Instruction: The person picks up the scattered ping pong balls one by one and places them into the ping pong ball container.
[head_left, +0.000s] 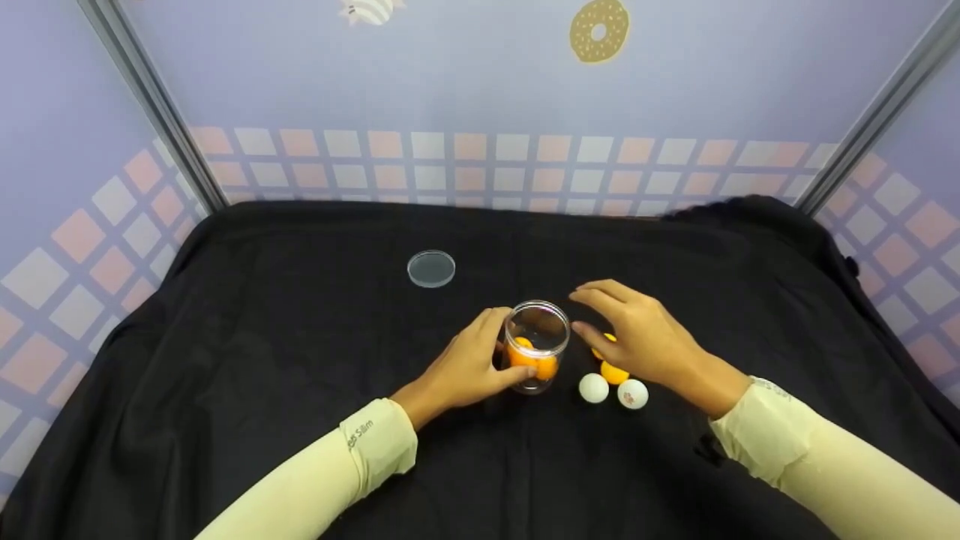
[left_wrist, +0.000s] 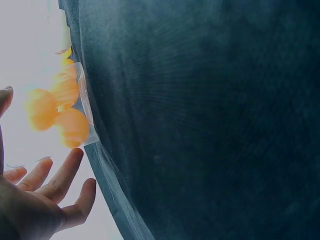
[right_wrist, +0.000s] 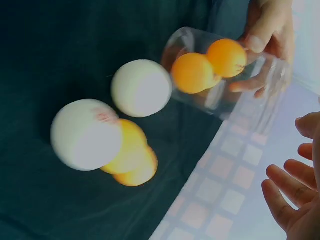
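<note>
My left hand (head_left: 466, 364) holds a clear jar (head_left: 537, 332) from its left side, the thumb across its front. The jar stands open-topped on the black cloth, with orange ping-pong balls (right_wrist: 192, 73) inside, near the bottom. My right hand (head_left: 643, 337) hovers to the right of the jar, fingers spread and relaxed, with nothing held. Beneath and beside that hand lie two orange ping-pong balls (head_left: 615, 373), one partly hidden by it. A plain white ball (head_left: 594, 388) and a white ball with a reddish print (head_left: 633, 394) lie just in front of them.
A round transparent lid (head_left: 431, 269) lies flat behind the jar, to the left. Black cloth (head_left: 300, 315) covers the table. Panels with pink and white squares (head_left: 470, 178) rise at the back and both sides.
</note>
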